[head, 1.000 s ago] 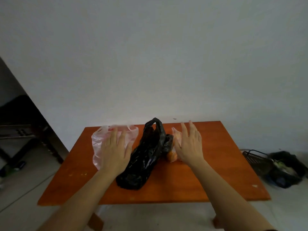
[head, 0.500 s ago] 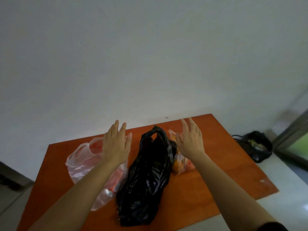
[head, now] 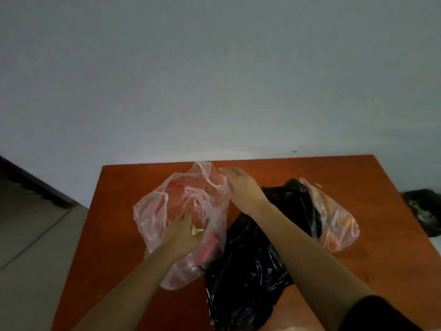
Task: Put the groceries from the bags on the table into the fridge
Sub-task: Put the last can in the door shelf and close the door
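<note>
Three bags lay on the counter: left pink bag, black bag, right pink bag. The right hand seemingly pinched the left pink bag's rim. The left hand was inside it, and I could not tell its grip.

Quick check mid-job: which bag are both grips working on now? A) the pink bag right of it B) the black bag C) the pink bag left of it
C: the left grip reaches into the left pink bag, beside the black bag, and the right grip holds its rim.
</note>
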A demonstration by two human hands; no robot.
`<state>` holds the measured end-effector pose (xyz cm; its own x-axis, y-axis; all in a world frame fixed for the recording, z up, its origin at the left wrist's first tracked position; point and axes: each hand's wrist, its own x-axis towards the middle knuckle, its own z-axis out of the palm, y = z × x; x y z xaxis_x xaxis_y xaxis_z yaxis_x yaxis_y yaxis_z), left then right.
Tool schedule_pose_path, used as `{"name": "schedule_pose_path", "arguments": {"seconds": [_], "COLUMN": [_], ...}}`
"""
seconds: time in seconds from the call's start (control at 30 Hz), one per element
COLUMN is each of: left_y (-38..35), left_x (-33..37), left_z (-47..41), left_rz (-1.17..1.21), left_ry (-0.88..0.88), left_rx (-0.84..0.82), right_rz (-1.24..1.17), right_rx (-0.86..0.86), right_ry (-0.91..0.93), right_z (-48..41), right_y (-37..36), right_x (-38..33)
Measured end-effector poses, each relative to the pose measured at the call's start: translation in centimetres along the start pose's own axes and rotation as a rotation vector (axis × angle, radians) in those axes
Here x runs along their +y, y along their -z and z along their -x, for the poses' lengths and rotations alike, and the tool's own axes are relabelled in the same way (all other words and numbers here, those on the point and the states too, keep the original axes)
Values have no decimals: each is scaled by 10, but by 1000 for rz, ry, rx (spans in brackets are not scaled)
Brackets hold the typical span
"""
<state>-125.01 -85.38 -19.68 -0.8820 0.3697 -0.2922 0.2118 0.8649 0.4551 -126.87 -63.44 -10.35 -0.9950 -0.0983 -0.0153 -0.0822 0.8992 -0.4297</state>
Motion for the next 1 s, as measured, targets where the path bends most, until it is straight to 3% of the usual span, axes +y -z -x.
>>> {"name": "schedule_pose_path", "arguments": {"seconds": [0.1,0.2,0.3,0.53,0.8,1.0], "left_y": [-34,-59,-78,-81,-63,-38], "left_x": [-9,-13,-13,-21,-23,-8], "left_z": [19,34,45,26,14,32], "left_rz": [1,-14,-8,192,380,542], "left_ry": [-36,103,242,236,179,238], "left_rx": [-69,-182,-327,-252,-339,-121], "right_rz": [-47,53,-10,-340,-391,-365], "right_rx": [-286,-563,-773,-760,-597,-445], "right_ry": [76,150,27,-210,-417,-516], "right_z": [-13,0,21,30,21,21], "right_y": [-48,-91,-114,-131,-142,-129], "right_x": [-14,-3,24,60,53,53]}}
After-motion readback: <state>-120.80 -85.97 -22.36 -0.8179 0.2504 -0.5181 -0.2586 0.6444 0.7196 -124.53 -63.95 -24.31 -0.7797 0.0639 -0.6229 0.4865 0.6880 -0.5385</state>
